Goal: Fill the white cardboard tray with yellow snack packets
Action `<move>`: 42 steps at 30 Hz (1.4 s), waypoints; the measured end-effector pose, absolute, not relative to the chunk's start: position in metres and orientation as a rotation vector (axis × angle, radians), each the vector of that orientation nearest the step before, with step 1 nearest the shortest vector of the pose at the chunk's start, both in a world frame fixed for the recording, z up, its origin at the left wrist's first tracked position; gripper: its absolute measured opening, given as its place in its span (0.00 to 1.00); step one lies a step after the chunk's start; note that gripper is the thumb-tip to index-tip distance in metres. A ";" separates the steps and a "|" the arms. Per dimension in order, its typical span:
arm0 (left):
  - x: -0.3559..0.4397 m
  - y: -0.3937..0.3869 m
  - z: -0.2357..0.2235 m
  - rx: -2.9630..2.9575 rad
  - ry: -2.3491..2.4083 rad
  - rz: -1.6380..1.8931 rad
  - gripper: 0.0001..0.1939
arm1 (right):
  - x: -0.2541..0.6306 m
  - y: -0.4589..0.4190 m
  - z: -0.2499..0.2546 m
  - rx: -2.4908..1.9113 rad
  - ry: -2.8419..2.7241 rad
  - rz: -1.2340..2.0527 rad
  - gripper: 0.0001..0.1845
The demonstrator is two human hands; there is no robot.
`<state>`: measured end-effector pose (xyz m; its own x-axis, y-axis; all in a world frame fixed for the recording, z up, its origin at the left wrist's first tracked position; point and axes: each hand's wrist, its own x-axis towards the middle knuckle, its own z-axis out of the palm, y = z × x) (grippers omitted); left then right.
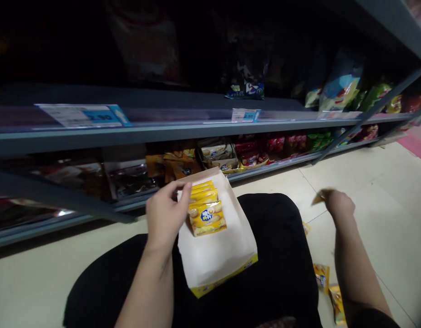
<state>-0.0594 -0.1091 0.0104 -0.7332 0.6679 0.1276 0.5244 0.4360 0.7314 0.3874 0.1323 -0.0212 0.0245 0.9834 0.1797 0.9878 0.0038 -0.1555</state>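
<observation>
An open white cardboard box (217, 259) with a yellow front edge rests on the black-clad lap. Several yellow snack packets (207, 217) stand in a row in its far half, leaning on one another. My left hand (167, 212) is closed on the box's left side, the thumb beside the packets and the other fingers partly hidden. Off to the right, above the floor, my right hand (340, 207) grips a small snack packet (320, 196), slightly blurred. Loose yellow packets (322, 277) lie on the floor below my right forearm.
Ahead runs a grey store shelf (183, 130) with price tags (90, 115). Its low level holds boxed red packets (251, 157), brown packets (178, 166) and green packets (319, 140). Slanted metal bars (353, 123) cross its front. Pale floor tiles (394, 218) spread out at right.
</observation>
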 end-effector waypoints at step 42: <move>-0.076 -0.124 0.007 1.479 1.900 0.289 0.12 | 0.129 0.049 -0.051 -0.696 -1.936 1.571 0.18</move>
<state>-0.0757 -0.1241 0.0070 -0.1013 0.9165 -0.3869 0.7600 0.3223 0.5645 0.1288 0.0490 -0.0506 -0.7173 0.6908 0.0910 0.0535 0.1847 -0.9813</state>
